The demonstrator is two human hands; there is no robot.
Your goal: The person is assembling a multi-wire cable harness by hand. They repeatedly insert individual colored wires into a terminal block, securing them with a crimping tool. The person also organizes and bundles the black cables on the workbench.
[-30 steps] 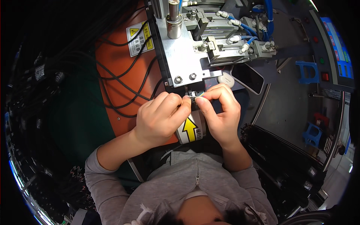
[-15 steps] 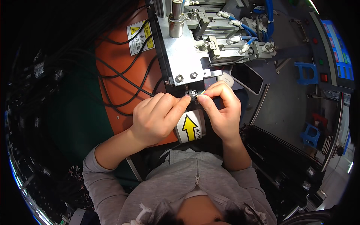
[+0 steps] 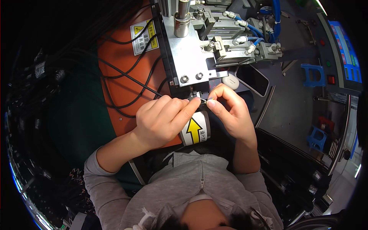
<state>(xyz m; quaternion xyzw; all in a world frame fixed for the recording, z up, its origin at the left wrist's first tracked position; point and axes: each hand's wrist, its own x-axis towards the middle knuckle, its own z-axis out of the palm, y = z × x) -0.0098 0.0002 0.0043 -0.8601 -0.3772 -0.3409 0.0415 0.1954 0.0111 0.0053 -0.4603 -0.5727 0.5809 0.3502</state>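
Observation:
My left hand is closed, its index finger stretched toward a small metal fixture under the front edge of the machine. A black cable runs in from the left and passes in among its fingers. Thumb and index finger of my right hand are pinched together on thin light wires, which span the short gap between both hands. The wire ends are tiny, and the fingertips partly cover them. Both hands are just in front of the machine's metal plate.
Pneumatic cylinders with blue hoses sit behind the plate. To the right lie a round white case and a phone. More black cables cross the orange surface. A white label with a yellow arrow is below my hands.
My right hand has moved slightly right and down, and more of the wire shows between the hands. My left index fingertip has shifted a little right. The black cable has shifted slightly.

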